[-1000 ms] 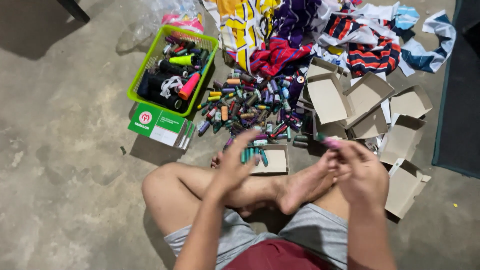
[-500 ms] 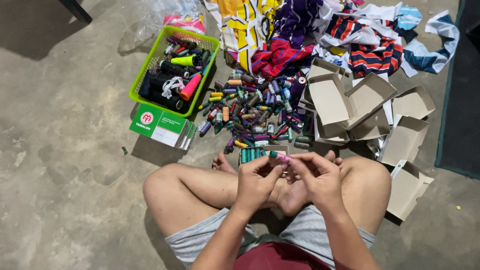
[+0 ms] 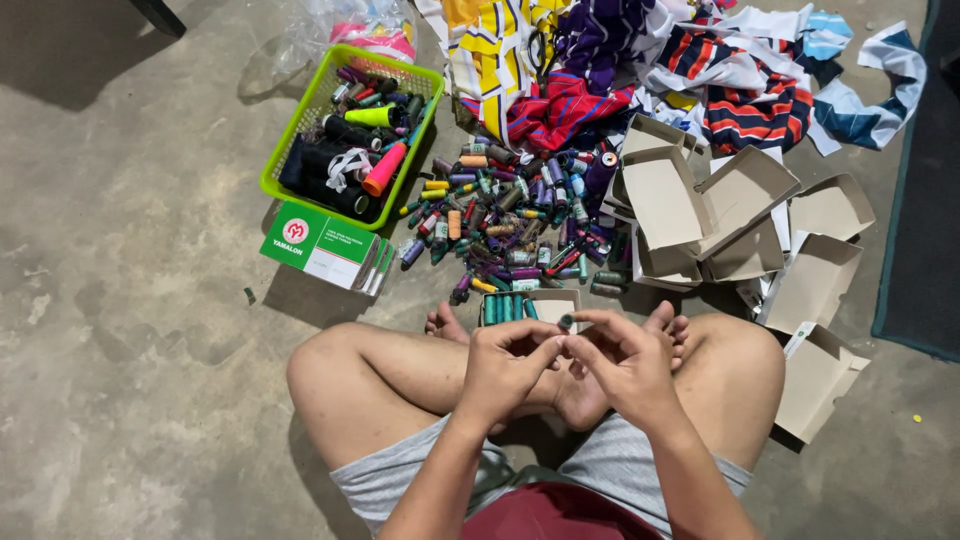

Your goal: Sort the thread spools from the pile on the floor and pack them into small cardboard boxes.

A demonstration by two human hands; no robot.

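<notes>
Both hands met over the crossed legs: left hand [image 3: 505,362] and right hand [image 3: 622,362] pinched together on a small dark grey thread spool [image 3: 566,322], fingertips only. Risk, as judged: thin pinch could slip & spool roll into the mixed spool pile [image 3: 510,215]. Spool sat just above the half-filled cardboard box [image 3: 553,303], tiny, round-ended, colour hard to tell

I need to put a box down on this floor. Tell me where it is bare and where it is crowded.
Bare concrete floor lies left of the green basket and the green-and-white box, down past the person's knee. Crowded: the thread spool pile, the open cardboard boxes to its right, and the cloth heap behind them.
</notes>
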